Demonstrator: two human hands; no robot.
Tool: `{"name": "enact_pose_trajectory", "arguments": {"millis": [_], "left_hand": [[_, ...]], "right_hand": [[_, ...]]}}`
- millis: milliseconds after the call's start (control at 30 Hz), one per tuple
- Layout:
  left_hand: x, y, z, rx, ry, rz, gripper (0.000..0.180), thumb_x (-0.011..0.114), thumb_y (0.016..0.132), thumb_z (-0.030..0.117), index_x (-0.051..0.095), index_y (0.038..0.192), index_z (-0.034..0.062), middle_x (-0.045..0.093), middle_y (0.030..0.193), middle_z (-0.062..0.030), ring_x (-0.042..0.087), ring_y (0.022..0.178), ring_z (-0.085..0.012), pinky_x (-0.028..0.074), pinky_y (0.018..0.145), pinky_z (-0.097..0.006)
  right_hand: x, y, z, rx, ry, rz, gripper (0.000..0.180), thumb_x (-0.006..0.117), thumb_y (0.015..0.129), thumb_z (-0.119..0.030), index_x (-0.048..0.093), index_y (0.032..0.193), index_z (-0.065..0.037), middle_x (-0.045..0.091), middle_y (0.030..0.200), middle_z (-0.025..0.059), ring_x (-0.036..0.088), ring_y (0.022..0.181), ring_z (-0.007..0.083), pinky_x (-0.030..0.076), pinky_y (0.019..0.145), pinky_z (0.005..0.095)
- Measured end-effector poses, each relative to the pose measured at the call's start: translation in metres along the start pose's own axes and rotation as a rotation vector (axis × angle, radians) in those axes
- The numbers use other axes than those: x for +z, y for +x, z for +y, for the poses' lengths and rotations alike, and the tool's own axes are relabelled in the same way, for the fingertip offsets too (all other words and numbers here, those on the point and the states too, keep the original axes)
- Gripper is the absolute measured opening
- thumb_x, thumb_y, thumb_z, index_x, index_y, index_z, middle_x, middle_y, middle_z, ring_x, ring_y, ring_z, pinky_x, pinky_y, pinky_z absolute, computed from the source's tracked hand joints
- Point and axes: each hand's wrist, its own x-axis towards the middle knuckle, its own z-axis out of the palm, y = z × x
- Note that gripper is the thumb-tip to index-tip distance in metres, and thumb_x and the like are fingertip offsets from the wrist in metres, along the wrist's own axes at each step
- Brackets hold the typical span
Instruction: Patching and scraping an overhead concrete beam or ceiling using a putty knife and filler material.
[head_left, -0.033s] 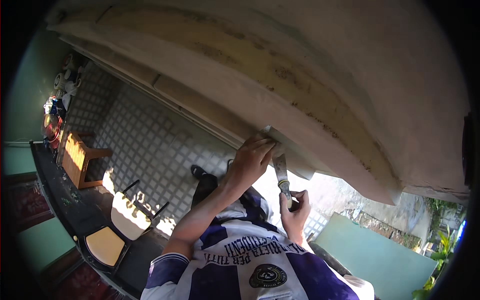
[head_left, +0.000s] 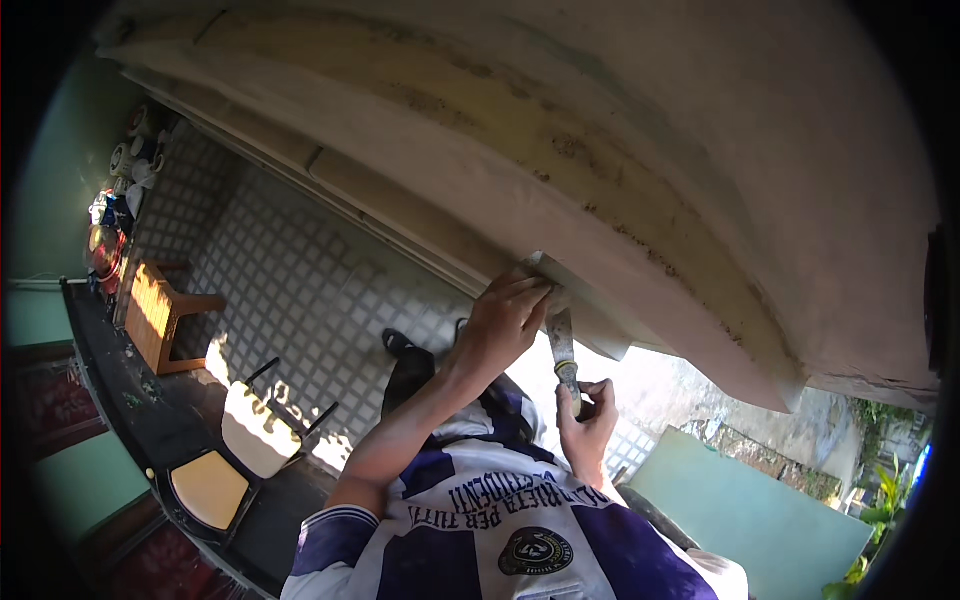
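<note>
Hands (head_left: 505, 322) (head_left: 590, 432) flank a scraper (head_left: 563, 345) with blotchy grey blade (head_left: 562, 335) and yellow-ringed handle (head_left: 568, 376)

The blade (head_left: 562, 340) is grey, shirt (head_left: 495, 530) purple and white.

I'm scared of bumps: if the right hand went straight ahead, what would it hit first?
Led by the scraper, the right hand would probably meet the pale ledge beside the left hand; depth is unclear.

Purple-and-white fabric shirt (head_left: 432, 565): broad blocks, dark lettering (head_left: 505, 497) running across!
Round dark badge (head_left: 535, 551): pale design, near side.
Short purple left sleeve (head_left: 335, 535): look, pale-striped cuff (head_left: 345, 513)!
Dark legwear (head_left: 408, 385): farther off.
Dark sandal (head_left: 397, 342): far end!
</note>
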Motion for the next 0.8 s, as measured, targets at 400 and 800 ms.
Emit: {"name": "enact_pose_trajectory", "arguments": {"millis": [400, 800], "left_hand": [[-0.022, 0.002, -0.013, 0.001, -0.202, -0.028, 0.02, 0.063, 0.091, 0.004, 0.069, 0.11, 0.0013, 0.071, 0.106, -0.015, 0.069, 0.098, -0.0309, 0.056, 0.084, -0.036], [-0.111, -0.056, -0.071, -0.137, -0.284, -0.047, 0.019, 0.059, 0.093, -0.002, 0.066, 0.109, 0.0027, 0.072, 0.104, -0.0117, 0.071, 0.095, -0.0231, 0.057, 0.074, -0.031]], "right_hand": [[0.053, -0.015, -0.043, 0.217, 0.531, -0.065, 0.032, 0.064, 0.095, -0.005, 0.032, 0.096, -0.007, 0.051, 0.077, 0.0074, 0.042, 0.04, 0.0077, 0.032, 0.034, 0.0241], [0.114, -0.032, -0.048, 0.078, 0.375, 0.334, 0.027, 0.067, 0.092, -0.006, 0.04, 0.096, -0.002, 0.054, 0.079, 0.0081, 0.051, 0.053, 0.0084, 0.041, 0.047, 0.0239]]}}
